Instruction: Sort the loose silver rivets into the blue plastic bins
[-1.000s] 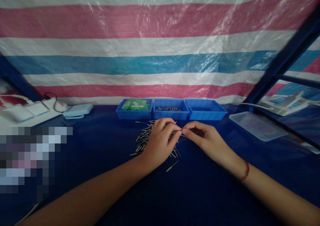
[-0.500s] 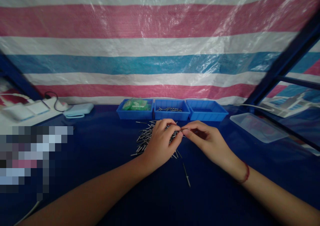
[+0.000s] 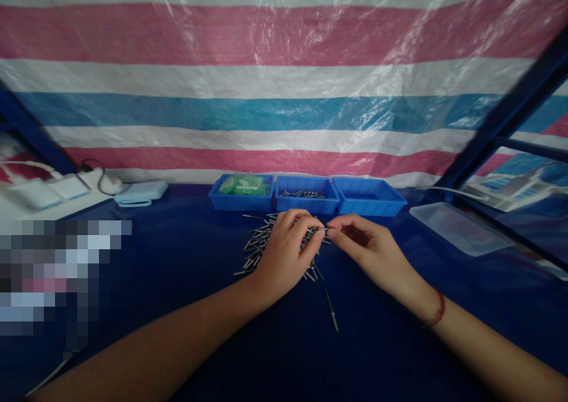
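A thin metal blind rivet (image 3: 324, 229) spans the small gap between my two hands. My left hand (image 3: 290, 248) pinches one end with thumb and forefinger, over the right part of a heap of blind rivets (image 3: 258, 242). From the right, my right hand (image 3: 370, 242) pinches the other end; a red cord bracelet circles that wrist. Fingers cover most of the held rivet. Closer to me, a single rivet (image 3: 332, 312) lies apart from the heap, its thin dark shaft pointing away and its thicker silver part towards me.
Behind the heap stand three blue bins: one with green plastic packets (image 3: 245, 184), a middle bin (image 3: 306, 205) with some rivets, and a right bin (image 3: 370, 205). A clear plastic lid (image 3: 461, 229) lies right. A power strip (image 3: 57, 192) and light-blue case (image 3: 141, 193) are left.
My hands have drawn slightly apart, so more of the rivet shows between the fingertips. The view has shifted a little; the heap and bins stay put.
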A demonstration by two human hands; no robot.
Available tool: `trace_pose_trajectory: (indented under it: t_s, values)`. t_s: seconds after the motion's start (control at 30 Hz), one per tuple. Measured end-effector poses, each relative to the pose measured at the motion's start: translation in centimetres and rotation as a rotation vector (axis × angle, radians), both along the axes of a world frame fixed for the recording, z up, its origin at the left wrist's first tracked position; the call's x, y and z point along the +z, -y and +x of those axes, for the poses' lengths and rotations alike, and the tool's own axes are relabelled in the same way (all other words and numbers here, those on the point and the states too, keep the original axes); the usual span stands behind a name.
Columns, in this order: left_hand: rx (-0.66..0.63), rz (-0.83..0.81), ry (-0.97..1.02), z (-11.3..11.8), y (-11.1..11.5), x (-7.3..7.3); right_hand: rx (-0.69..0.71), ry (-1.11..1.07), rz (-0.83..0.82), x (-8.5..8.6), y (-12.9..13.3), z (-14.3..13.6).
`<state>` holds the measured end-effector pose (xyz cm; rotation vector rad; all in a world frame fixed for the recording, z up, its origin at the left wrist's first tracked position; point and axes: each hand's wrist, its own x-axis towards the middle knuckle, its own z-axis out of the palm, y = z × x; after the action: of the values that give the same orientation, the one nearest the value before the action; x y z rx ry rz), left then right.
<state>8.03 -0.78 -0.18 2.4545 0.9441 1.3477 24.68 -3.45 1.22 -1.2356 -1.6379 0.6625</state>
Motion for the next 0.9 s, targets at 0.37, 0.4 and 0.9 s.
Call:
trace_pose_trajectory:
  t_s: [0.37,0.4,0.9]
  values:
    - [-0.022,0.011,0.002,0.0,0.2,0.2,0.12,0.109,0.017,0.0,0.2,-0.4]
    - [-0.019,0.007,0.012,0.0,0.2,0.1,0.107,0.113,0.02,0.1,0.3,-0.4]
    - [0.013,-0.061,-0.023,0.2,0.3,-0.2,-0.357,0.507,0.326,2.6,-8.6,-1.7]
